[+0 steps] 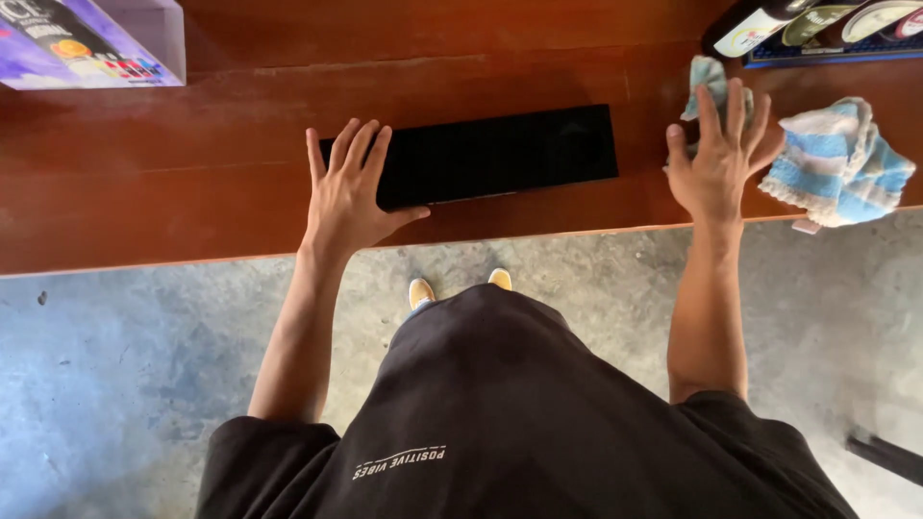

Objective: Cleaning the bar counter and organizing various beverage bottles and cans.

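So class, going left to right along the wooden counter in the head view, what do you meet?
Purple box → left hand → black mat → right hand → blue-and-white cloth.

Counter: reddish-brown wooden countertop (192, 183) is showing a smooth, semi-gloss finish.
Mat: long black rectangular rubber-like mat (500, 152) is looking matt, finely ribbed.
Cloth: blue-and-white striped woven cloth (836, 163) is appearing soft, crumpled.
Floor: grey concrete floor (125, 375) is looking rough, mottled.

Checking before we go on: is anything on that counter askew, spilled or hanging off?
The striped cloth lies crumpled with one corner over the counter's front edge. The black mat sits slightly slanted under the left hand. No spill shows.
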